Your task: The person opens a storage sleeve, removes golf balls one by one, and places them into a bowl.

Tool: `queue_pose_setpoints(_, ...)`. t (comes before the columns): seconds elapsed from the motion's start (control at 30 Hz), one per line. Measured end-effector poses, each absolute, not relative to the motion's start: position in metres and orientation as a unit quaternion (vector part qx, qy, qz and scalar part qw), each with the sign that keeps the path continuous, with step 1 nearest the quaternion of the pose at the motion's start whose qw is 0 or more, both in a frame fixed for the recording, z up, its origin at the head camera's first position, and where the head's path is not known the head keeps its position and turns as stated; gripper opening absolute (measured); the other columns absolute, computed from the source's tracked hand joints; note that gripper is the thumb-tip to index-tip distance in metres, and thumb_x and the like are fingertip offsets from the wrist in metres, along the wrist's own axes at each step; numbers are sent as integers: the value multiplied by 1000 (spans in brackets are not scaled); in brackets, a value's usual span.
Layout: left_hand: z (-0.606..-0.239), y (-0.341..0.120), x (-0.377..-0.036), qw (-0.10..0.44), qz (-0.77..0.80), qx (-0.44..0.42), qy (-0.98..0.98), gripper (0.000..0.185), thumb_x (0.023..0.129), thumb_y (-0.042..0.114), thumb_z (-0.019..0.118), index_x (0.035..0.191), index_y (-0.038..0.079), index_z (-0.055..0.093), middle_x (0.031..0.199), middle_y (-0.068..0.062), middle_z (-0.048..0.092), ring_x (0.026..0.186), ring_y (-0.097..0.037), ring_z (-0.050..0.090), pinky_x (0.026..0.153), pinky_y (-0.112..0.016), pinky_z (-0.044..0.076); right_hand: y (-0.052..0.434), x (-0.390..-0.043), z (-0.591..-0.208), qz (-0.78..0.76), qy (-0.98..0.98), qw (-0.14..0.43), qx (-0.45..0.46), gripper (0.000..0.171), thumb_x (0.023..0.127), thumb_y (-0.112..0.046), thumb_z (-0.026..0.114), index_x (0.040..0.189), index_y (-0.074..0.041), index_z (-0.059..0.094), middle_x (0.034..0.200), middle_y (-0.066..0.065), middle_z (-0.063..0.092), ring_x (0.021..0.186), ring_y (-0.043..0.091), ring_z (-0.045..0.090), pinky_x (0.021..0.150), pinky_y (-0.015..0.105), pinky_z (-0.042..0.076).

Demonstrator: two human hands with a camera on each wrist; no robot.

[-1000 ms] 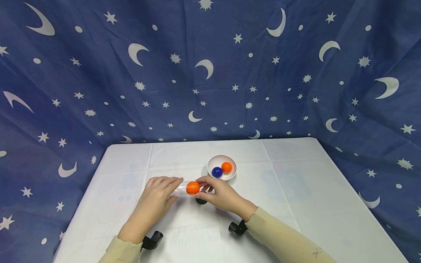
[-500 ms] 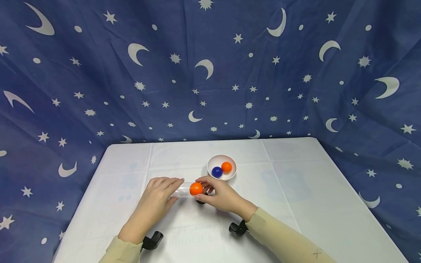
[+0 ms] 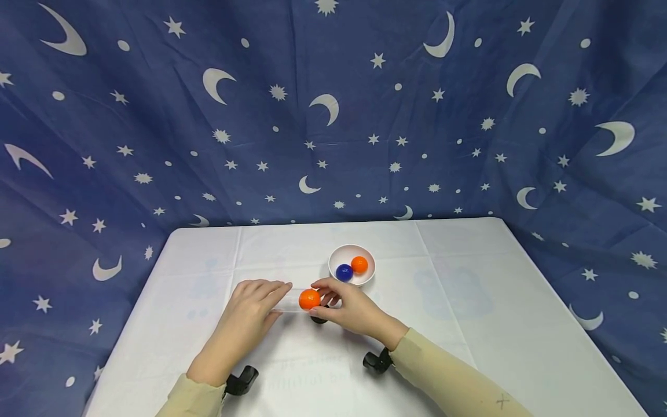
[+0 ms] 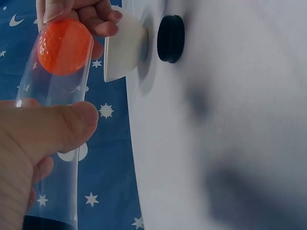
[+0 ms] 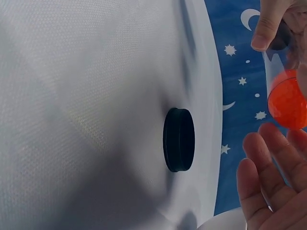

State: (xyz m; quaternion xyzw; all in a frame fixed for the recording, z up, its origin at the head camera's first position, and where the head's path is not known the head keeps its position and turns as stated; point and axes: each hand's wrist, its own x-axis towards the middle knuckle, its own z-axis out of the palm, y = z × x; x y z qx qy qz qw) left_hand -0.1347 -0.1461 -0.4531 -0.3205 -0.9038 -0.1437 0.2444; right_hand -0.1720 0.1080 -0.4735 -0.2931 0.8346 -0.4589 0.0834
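My left hand point(image 3: 250, 310) grips a clear plastic tube point(image 3: 288, 301), held sideways above the table. The thumb crosses the tube's side in the left wrist view, and the tube's near end point(image 4: 48, 223) looks dark. An orange ball point(image 3: 310, 299) sits at the tube's right end, partly outside its rim point(image 5: 288, 103) in the right wrist view. My right hand point(image 3: 351, 307) pinches the ball at that end with thumb and forefinger, the other fingers point(image 5: 268, 163) loosely bent below. Under the hands, a dark round cap point(image 5: 179, 140) lies on the table.
A white bowl point(image 3: 333, 255) just behind the right hand holds an orange ball point(image 3: 359, 264) and a blue ball point(image 3: 344, 273). A white cloth covers the table point(image 3: 458, 289). The blue curtain point(image 3: 365, 168) with moons and stars hangs behind it.
The orange ball has shifted a little to the right at the tube's end, then slightly back left. Both hands have stayed nearly in place.
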Motion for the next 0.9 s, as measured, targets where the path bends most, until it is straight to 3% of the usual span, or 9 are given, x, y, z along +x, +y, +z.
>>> queue_pose_setpoints(0.2, -450, -145, -135, 251, -114, -328, -904, 61, 66, 8, 87, 123, 11, 66, 115, -5, 66, 103, -26, 59, 90, -43, 42, 109, -174, -477, -445, 840, 97, -295, 50, 84, -47, 72, 126, -22, 59, 100, -14, 63, 86, 7, 59, 77, 28, 53)
queue_pose_setpoints(0.4, -452, -147, -135, 244, -129, -317, -907, 61, 67, 10, 87, 124, 11, 66, 116, -4, 66, 103, -26, 59, 90, -43, 41, 108, -173, -473, -452, 836, 97, -295, 50, 84, -47, 72, 124, -20, 60, 98, -13, 63, 88, 6, 59, 82, 35, 53)
queue_pose_setpoints(0.5, -454, -149, -135, 240, -136, -311, -909, 62, 68, 12, 87, 125, 12, 65, 117, -4, 66, 103, -25, 59, 91, -43, 40, 108, -173, -470, -451, 837, 95, -294, 48, 84, -46, 73, 122, -19, 61, 97, -14, 63, 88, 5, 59, 82, 31, 52)
queue_pose_setpoints(0.9, -462, -156, -134, 234, -156, -295, -913, 62, 69, 12, 86, 127, 12, 64, 117, -2, 66, 103, -24, 60, 91, -42, 40, 124, -190, -464, -437, 860, 33, -262, 46, 84, -41, 75, 121, -17, 62, 91, -12, 64, 83, 6, 60, 79, 30, 52)
